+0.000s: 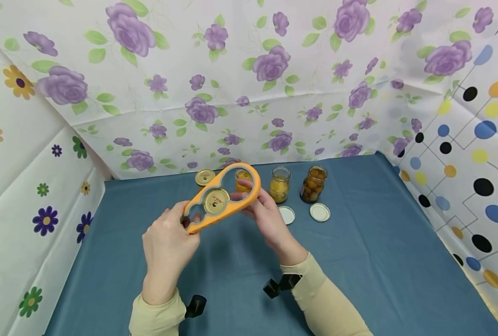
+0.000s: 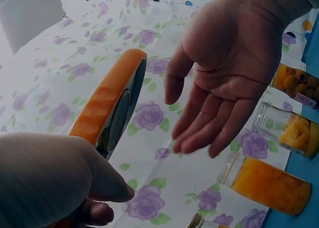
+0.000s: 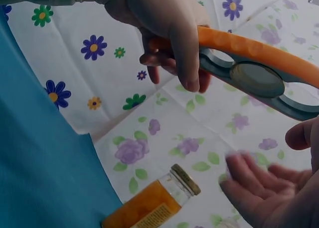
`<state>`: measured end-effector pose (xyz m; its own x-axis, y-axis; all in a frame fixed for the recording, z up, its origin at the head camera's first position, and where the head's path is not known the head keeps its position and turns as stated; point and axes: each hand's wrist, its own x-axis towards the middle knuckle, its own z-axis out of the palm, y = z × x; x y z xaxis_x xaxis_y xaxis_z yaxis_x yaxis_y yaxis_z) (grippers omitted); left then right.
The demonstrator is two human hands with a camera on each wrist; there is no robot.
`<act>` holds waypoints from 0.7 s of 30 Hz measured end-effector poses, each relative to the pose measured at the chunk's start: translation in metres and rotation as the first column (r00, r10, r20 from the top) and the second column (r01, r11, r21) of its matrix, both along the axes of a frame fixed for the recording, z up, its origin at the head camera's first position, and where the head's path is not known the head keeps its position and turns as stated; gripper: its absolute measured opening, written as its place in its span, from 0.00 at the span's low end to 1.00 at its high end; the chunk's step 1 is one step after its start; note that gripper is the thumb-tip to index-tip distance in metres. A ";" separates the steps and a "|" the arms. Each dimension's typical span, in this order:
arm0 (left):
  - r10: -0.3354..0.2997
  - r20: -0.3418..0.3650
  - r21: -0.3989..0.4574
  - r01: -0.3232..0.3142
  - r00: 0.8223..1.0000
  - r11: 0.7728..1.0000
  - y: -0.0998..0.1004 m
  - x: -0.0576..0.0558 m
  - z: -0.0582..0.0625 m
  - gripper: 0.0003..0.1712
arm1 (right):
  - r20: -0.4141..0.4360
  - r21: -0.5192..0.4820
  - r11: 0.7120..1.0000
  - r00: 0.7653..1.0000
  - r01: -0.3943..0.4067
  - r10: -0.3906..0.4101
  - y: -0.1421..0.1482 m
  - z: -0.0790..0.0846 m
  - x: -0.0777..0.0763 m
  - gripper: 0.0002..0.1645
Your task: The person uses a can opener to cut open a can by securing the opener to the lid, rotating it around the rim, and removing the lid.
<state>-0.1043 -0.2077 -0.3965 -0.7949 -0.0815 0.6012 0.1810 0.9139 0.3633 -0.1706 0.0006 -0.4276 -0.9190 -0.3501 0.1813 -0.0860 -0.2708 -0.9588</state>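
My left hand [image 1: 169,238] grips one end of an orange multi-ring jar opener [image 1: 227,214] with a grey inner edge, held up above the table. A gold lid [image 1: 216,201] sits in the middle ring of the opener. My right hand [image 1: 270,219] is beside the opener's far end; its fingers overlap that end in the head view. In the left wrist view the right hand [image 2: 224,83] shows its palm, with relaxed fingers apart from the opener [image 2: 107,101].
Behind stand a jar with a gold lid [image 1: 205,177], a lidless jar of orange fruit [image 2: 271,185], a lidless jar of yellow fruit [image 1: 279,186] and a lidless jar of brown fruit [image 1: 313,185]. Two white-sided lids [image 1: 287,215] lie before them. Patterned cloth walls [image 1: 232,112] border the blue table.
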 end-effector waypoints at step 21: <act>-0.204 -0.080 -0.077 0.198 0.976 0.977 0.005 0.000 -0.001 0.12 | 0.125 -0.431 0.771 0.816 -0.468 0.565 -0.001 0.004 0.013 0.30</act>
<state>-0.1044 -0.2022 -0.3971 -0.7353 0.1182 0.6673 0.3914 0.8779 0.2758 -0.1572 -0.0008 -0.4238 -0.6476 -0.7358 0.1981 0.3824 -0.5387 -0.7507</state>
